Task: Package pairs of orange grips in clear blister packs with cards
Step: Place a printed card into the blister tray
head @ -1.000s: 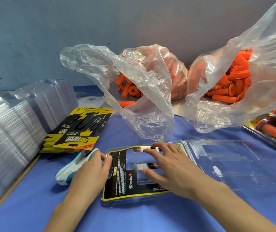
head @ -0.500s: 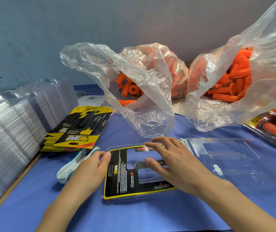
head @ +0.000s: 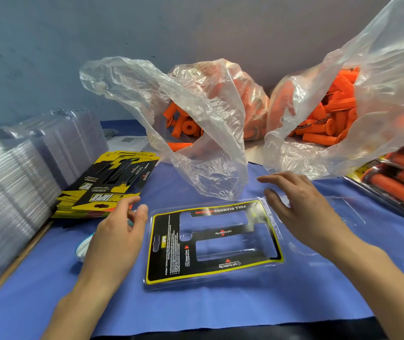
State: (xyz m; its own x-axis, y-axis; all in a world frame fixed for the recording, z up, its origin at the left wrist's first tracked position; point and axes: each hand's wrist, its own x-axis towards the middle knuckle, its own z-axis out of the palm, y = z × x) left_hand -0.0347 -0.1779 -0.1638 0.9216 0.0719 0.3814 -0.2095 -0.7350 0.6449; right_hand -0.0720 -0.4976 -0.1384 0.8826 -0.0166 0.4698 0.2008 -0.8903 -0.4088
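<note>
A black and yellow card (head: 169,249) lies inside one half of an open clear blister pack (head: 267,268) on the blue cloth. The pack's other clear half (head: 348,212) spreads to the right. My left hand (head: 115,239) hovers just left of the card, fingers loose and holding nothing. My right hand (head: 304,207) hovers above the pack's right side with fingers spread, empty. Loose orange grips fill two clear plastic bags, one behind the pack (head: 186,126) and one at the right (head: 328,123).
A stack of printed cards (head: 112,182) lies at the left, beside tall stacks of empty clear blisters (head: 12,182). A white and teal tool (head: 82,250) peeks out under my left hand. Finished packs with orange grips (head: 402,175) sit at the right edge.
Both hands lifted off the card and pack. The right hand moved up and to the right; the left hand drew slightly away to the left. The card now lies uncovered in the blister.
</note>
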